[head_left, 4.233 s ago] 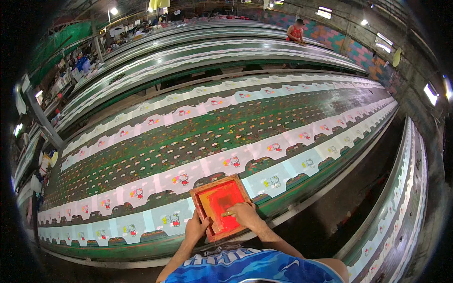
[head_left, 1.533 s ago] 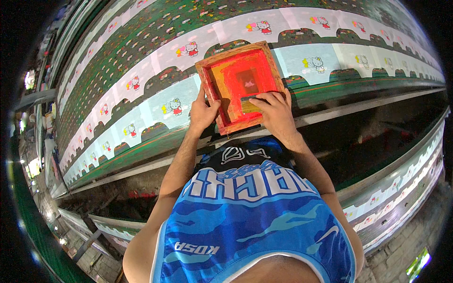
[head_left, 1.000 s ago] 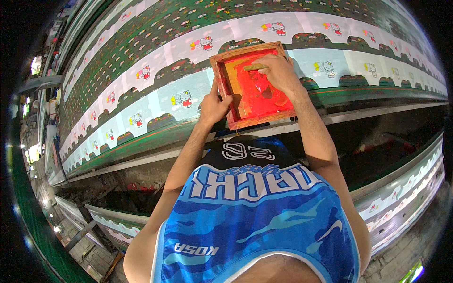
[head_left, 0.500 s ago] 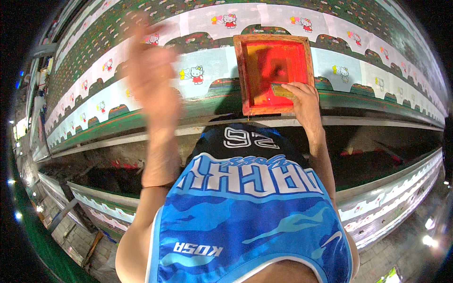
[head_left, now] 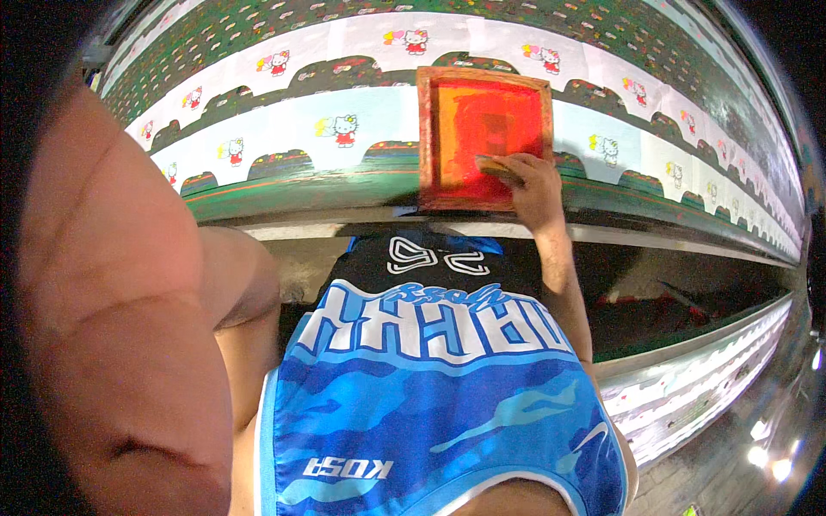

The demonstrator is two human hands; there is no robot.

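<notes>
The left hand (head_left: 129, 284) is now off the frame (head_left: 426, 138), looming at nine o'clock, its fingers unreadable, so the right hand (head_left: 539, 191), fingers closed on the squeegee (head_left: 496, 168), works alone.

A nearly square wooden screen-printing frame (head_left: 426, 142), its sides stained red, lies at the tabletop's (head_left: 284, 194) near edge. Red ink (head_left: 473, 129) covers most of its inside, orange toward the left. A small brownish squeegee (head_left: 496, 167), partly hidden, slants down rightward over the lower part.
</notes>
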